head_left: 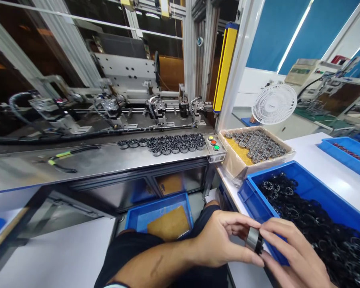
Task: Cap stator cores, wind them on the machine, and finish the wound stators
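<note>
Between my hands is a short grey metal ring [252, 239] with a black toothed plastic piece on its right side. My left hand [220, 238] grips the ring between thumb and fingers. At the black side, the fingers of my right hand [297, 250] pinch the same part. My fingers hide some of it. Close beside my right hand, a blue bin [321, 180] holds a heap of black plastic rings [312, 218]. Behind it stands a plastic-lined box [237, 170] with rows of metal rings [258, 144].
Several black-and-metal round parts [175, 144] stand in rows on the steel ledge [108, 164], beside a button box [216, 152] and pliers [63, 158]. Behind are machine fixtures [159, 108] and a yellow light curtain [226, 68]. A white fan [274, 104] stands right; a blue tray [132, 218] lies below.
</note>
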Demonstrator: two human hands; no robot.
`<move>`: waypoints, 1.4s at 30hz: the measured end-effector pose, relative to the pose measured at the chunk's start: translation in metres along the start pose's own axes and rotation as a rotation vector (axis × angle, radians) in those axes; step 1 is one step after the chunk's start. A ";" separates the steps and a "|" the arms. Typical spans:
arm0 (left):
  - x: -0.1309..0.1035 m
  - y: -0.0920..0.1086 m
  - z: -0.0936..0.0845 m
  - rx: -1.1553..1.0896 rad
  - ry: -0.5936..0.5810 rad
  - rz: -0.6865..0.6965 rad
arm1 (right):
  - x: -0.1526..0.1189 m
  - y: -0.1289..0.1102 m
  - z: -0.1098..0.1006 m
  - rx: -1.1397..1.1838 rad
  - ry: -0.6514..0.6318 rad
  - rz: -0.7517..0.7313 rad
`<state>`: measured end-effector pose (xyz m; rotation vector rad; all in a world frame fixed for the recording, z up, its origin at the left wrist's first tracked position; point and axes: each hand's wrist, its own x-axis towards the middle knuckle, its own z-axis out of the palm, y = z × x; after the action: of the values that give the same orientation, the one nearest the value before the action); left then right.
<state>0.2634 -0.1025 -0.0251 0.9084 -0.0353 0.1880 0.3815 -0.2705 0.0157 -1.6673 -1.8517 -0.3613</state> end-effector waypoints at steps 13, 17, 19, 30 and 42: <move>-0.002 0.001 -0.006 0.124 -0.071 -0.058 | -0.004 0.004 0.003 -0.030 -0.022 -0.018; -0.008 0.014 0.001 0.413 -0.202 -0.023 | 0.004 0.002 0.000 0.074 0.036 0.161; -0.009 0.018 0.001 0.496 -0.247 -0.044 | 0.010 0.012 -0.006 0.129 0.023 0.233; 0.017 0.003 -0.017 0.384 -0.061 -0.198 | -0.088 0.201 -0.036 -0.275 -0.347 0.937; 0.006 0.019 -0.017 0.795 -0.125 0.370 | -0.102 0.237 -0.038 -0.278 -0.065 0.585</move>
<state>0.2652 -0.0767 -0.0201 1.7046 -0.2602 0.5103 0.6223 -0.3339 -0.0626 -2.3343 -1.3077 -0.3220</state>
